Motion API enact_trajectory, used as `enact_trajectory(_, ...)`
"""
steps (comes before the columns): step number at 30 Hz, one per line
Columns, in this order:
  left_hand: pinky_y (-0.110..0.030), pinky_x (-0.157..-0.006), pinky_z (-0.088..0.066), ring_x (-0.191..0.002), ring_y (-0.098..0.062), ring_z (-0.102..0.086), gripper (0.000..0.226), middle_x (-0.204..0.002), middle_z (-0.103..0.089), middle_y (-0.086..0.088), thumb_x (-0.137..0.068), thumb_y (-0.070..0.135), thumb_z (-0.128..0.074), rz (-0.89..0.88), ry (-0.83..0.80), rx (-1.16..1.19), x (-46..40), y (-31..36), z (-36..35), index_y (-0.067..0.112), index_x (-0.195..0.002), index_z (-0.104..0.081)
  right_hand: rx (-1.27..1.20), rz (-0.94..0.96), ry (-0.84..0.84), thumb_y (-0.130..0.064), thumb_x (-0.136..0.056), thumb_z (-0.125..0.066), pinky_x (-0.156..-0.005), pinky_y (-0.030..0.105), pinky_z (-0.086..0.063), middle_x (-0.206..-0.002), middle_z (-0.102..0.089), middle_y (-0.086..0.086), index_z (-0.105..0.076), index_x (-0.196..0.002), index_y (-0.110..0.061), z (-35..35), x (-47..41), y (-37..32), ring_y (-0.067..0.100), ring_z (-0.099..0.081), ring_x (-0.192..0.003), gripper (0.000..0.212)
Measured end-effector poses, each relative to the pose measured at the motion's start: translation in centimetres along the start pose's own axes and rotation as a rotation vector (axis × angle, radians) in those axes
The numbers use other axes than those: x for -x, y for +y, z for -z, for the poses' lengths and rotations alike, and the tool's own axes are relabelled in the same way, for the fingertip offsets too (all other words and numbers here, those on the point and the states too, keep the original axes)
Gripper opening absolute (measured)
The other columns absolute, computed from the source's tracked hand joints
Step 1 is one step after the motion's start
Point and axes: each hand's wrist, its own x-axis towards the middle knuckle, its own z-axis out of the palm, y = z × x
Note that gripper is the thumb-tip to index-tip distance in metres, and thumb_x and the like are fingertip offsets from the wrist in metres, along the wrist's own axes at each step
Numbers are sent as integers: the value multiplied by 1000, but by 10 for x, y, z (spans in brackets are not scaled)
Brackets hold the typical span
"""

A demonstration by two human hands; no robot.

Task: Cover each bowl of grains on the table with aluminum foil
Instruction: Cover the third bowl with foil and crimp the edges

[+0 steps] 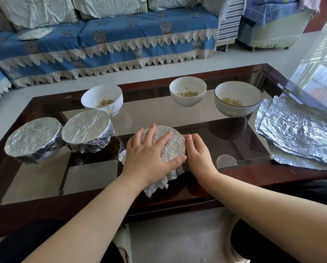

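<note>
A bowl under crinkled aluminum foil sits at the table's near middle. My left hand lies flat on its top with spread fingers. My right hand presses the foil against the bowl's right side, fingers curled round the rim. Two foil-covered bowls stand at the left, one nearer the edge and one beside it. Three white bowls hold grains uncovered: one at back left, one at back middle, one at back right.
A stack of loose foil sheets lies on the right end of the glass table, hanging over its edge. A blue-covered sofa stands behind the table, with one foil piece on its seat. My knees are under the near edge.
</note>
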Motion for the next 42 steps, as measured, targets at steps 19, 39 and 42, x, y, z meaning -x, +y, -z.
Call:
enact_trajectory(19,-49,-119,-5,-150,-27,1,98,-167,0,3,-63,94,-5,-12,-9,-19,-1,-2,0,53,-152,-11,-55,-49,27,-14,-101,-49,-83,29,-52,-96,-69,-2,-64,-94,-23,-2,-4,4,10,-64,-88,19)
enact_trajectory(39,-47,-119,-4,-150,-26,1,99,-166,0,4,-61,95,-7,11,-12,-7,-1,-2,1,54,-152,-12,176,-71,-90,1,-88,-59,-54,6,-41,-77,-63,-8,-62,-90,-17,4,-20,-10,0,-55,-61,18)
enact_trajectory(42,-47,-119,-5,-150,-26,1,98,-166,0,4,-63,95,-8,8,-6,-14,-1,-3,1,53,-152,-12,101,-152,-55,-2,-87,-59,-40,12,-37,-81,-68,1,-64,-93,-14,3,-18,-8,0,-52,-45,14)
